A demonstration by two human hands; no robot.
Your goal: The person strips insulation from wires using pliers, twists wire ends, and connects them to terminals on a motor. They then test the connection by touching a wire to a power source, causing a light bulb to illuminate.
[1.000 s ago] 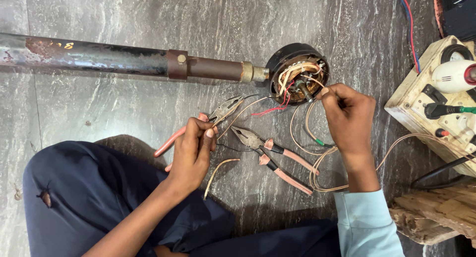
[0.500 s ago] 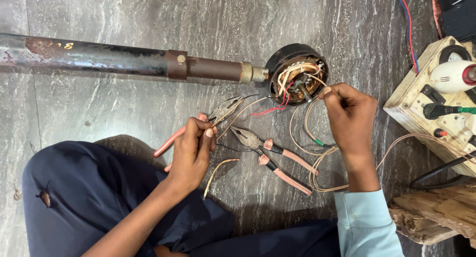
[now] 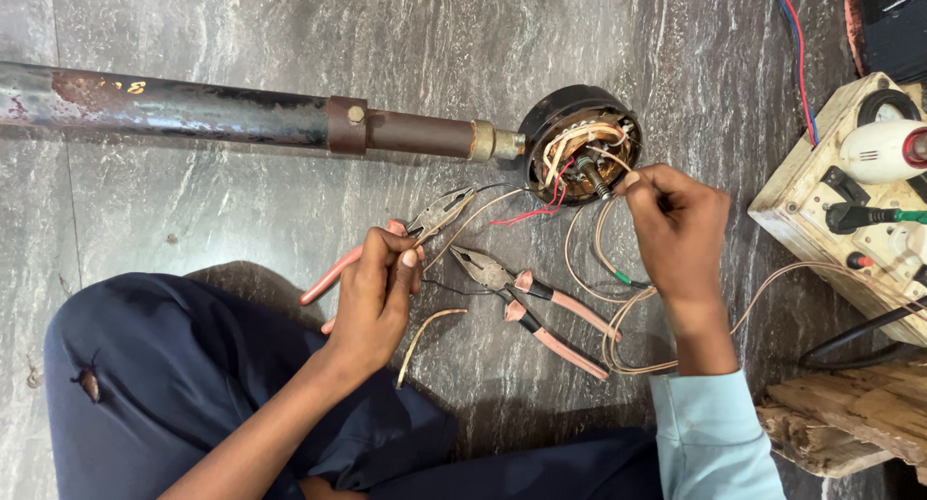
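Observation:
My left hand [image 3: 379, 290] grips a pair of pink-handled long-nose pliers [image 3: 436, 213] whose jaws point up and right towards thin wires. My right hand [image 3: 679, 228] pinches a thin wire beside the open round motor [image 3: 577, 145], which shows copper windings and red and white wires. A second pair of pink-handled pliers [image 3: 529, 301] lies on the floor between my hands. A short loose piece of wire [image 3: 425, 338] lies below my left hand. Pale wires loop [image 3: 618, 317] under my right wrist.
A long rusty dark pipe [image 3: 222, 114] runs left from the motor across the grey stone floor [image 3: 290, 27]. A cream electrical switch board [image 3: 850, 210] with plugs and a bulb stands at the right, above a wooden block [image 3: 850, 413]. My dark trouser leg [image 3: 145, 394] fills the lower left.
My right hand has shifted slightly up and left along the wire, closer to the motor. My left hand with the pliers has barely moved.

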